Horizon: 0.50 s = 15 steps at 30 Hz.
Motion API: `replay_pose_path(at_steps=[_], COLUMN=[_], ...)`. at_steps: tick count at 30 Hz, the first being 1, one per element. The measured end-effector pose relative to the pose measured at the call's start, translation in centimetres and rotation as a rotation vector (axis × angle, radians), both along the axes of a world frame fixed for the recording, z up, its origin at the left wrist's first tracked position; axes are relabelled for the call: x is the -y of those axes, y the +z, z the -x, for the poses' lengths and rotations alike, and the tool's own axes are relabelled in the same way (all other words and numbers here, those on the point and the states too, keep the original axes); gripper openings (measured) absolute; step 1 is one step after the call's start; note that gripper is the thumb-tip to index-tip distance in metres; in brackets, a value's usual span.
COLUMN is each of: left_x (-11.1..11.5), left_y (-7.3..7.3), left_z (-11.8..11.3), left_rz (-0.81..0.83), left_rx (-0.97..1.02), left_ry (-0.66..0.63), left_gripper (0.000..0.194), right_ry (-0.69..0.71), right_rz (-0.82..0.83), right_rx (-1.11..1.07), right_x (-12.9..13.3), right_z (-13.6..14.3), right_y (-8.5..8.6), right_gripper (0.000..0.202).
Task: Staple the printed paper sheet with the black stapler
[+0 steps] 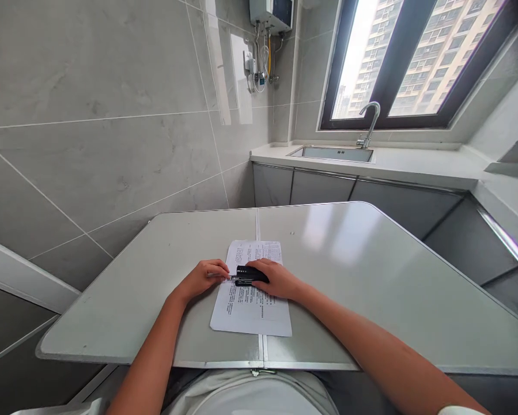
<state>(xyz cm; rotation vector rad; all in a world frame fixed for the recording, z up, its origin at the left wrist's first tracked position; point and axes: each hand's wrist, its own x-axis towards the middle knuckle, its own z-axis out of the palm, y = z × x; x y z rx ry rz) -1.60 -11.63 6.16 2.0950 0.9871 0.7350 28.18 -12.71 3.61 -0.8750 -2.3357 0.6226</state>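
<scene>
Printed paper sheets [252, 320] lie over the seam of the pale folding table [340, 300]. On top of them is a black stapler [252, 275], lying sideways with its front end to the left. My right hand [276, 278] is wrapped round the stapler's right end. At the stapler's left end, my left hand [207, 276] pinches a thin, shiny metal piece over the paper's left edge. Whether that piece is part of the stapler or a separate strip is too small to tell.
Behind the table, a counter [423, 161] holds a sink [336, 153] with a faucet [372, 121] under a window. A tiled wall [112, 155] rises on the left. Tiny bits [292, 233] lie on the table beyond the paper.
</scene>
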Motion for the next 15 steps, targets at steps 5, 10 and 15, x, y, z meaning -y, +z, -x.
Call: replay_pose_path(at_steps=[5,10,15], left_x=[0.4,0.9,1.2], left_y=[-0.1,-0.9,-0.9], left_z=[-1.4,-2.6,-3.3], left_rz=[-0.037,-0.077,-0.123], left_rx=[-0.002,0.039,0.134], left_ry=[0.031,0.042,0.038], left_gripper=[0.008,0.009,0.027], right_ry=[0.001,0.016,-0.042], right_rz=[0.003,-0.018,-0.014], right_rx=[-0.089,-0.151,-0.286], right_x=[0.0,0.9,0.9], right_z=[0.2,0.9,1.2], right_y=[-0.6,-0.3,0.2], right_gripper=[0.037,0.033,0.033])
